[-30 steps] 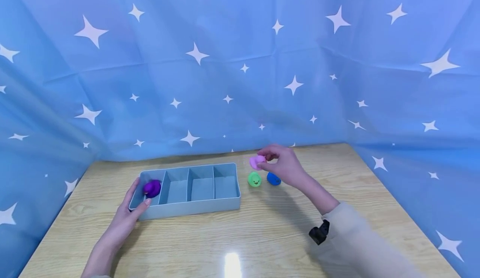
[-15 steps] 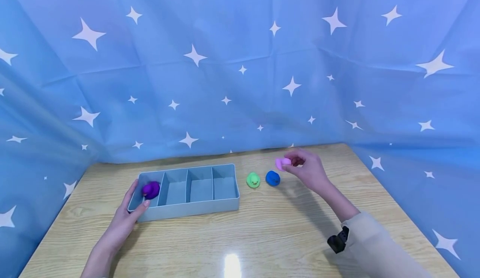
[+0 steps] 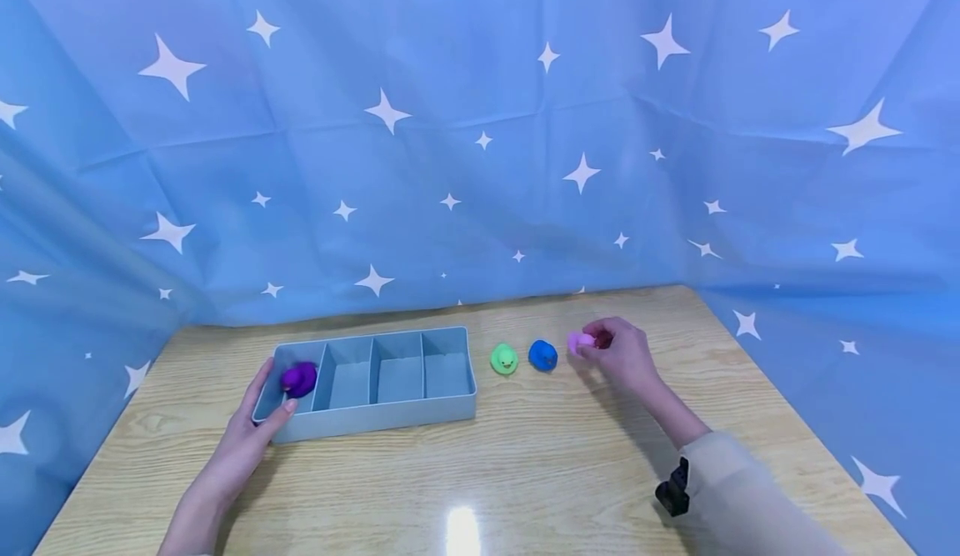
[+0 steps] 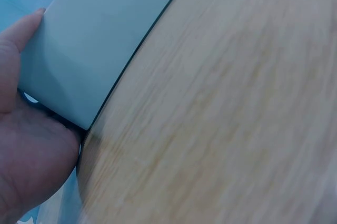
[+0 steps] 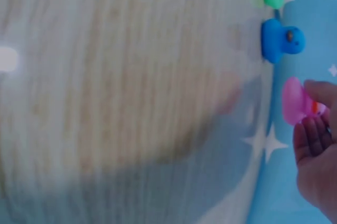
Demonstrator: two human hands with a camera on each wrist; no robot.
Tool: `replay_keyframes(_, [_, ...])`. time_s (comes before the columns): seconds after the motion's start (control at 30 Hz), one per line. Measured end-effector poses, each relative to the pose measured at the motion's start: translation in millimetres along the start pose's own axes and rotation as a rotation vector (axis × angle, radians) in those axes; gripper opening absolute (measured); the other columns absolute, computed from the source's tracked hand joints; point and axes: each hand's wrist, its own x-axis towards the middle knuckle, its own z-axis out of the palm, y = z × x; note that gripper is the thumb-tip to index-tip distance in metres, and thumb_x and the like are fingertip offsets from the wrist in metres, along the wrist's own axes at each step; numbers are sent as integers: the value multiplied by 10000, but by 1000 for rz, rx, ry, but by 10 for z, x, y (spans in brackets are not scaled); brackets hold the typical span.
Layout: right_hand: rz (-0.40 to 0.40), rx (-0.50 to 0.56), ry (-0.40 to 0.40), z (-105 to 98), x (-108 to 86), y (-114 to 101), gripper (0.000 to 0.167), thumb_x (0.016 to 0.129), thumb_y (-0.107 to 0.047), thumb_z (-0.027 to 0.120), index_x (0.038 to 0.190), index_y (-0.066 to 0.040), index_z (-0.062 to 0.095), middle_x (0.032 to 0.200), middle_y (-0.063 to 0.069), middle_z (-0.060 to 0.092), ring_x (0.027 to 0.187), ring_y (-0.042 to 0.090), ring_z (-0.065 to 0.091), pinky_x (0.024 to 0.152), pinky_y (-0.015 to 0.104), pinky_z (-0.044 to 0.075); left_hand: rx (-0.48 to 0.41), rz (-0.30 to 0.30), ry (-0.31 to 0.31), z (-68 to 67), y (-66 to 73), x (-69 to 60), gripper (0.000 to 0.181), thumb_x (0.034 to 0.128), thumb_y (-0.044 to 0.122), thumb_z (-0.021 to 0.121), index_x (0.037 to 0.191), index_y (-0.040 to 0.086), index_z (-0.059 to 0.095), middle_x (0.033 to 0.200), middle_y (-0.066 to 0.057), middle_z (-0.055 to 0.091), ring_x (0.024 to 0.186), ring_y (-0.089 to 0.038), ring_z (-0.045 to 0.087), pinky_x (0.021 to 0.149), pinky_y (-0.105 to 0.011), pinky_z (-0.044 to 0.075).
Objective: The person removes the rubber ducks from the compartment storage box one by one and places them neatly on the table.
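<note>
At the left end of a grey-blue divided box (image 3: 375, 417), my left hand (image 3: 238, 443) holds the corner, its thumb at the near rim and its fingers along the end wall. A purple rubber duck (image 3: 299, 379) lies in the leftmost compartment. My right hand (image 3: 622, 358) pinches a pink rubber duck (image 5: 295, 100) between thumb and fingers, low near the table to the right of the other ducks. In the right wrist view the pink duck seems a little off the tabletop. A blue rubber duck (image 3: 543, 356) and a green rubber duck (image 3: 504, 359) stand between box and right hand.
The wooden table (image 3: 420, 489) reaches back to a blue star-patterned cloth (image 3: 465, 122), which also hangs along both sides. Thin dividers split the box into several compartments. A black wrist camera (image 3: 673, 489) sits at the right sleeve.
With the pink duck, my right hand has moved right from above the green and blue ducks, then down toward the table. My left hand stays at the box.
</note>
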Motion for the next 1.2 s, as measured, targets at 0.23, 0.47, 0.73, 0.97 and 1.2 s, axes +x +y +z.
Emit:
replay_keyframes(0.23, [16, -44, 21, 56, 1, 120, 303, 846, -39, 813, 1109, 64, 701, 927, 133, 659, 822, 238, 606, 658, 264, 518, -7, 7, 1, -1, 0, 7, 880, 1063, 365, 571, 1640, 387, -92, 1685, -211, -141, 1507, -498, -130, 1100, -805, 48])
replay_keyframes(0.47, [19, -58, 39, 106, 5, 158, 277, 834, -36, 818, 1068, 64, 707, 902, 141, 658, 812, 247, 602, 669, 293, 510, -8, 10, 2, 8, 2, 1, 874, 1064, 367, 570, 1640, 394, -87, 1687, -198, -148, 1508, -493, -139, 1100, -805, 38])
replay_keyframes(0.73, [8, -73, 45, 139, 0, 179, 256, 825, -19, 823, 1034, 55, 695, 890, 137, 658, 808, 249, 603, 681, 328, 513, -20, 4, 1, 8, -1, 6, 886, 1064, 359, 572, 1644, 362, -98, 1688, -181, -165, 1510, -477, -156, 1123, -779, 5])
replay_keyframes(0.97, [6, -68, 38, 137, -20, 182, 255, 828, -23, 825, 1031, 50, 689, 890, 136, 649, 803, 248, 592, 669, 322, 504, -24, 3, 0, 5, 6, 6, 879, 1071, 347, 559, 1639, 368, -111, 1685, -170, -187, 1504, -482, -173, 1118, -782, -8])
replay_keyframes(1.2, [5, -66, 45, 144, -38, 170, 307, 836, -45, 831, 1085, 58, 684, 920, 148, 645, 824, 259, 599, 681, 308, 507, -30, 4, 0, 5, -15, 17, 879, 1074, 316, 558, 1639, 364, -113, 1683, -181, -182, 1506, -484, -160, 1123, -778, 3])
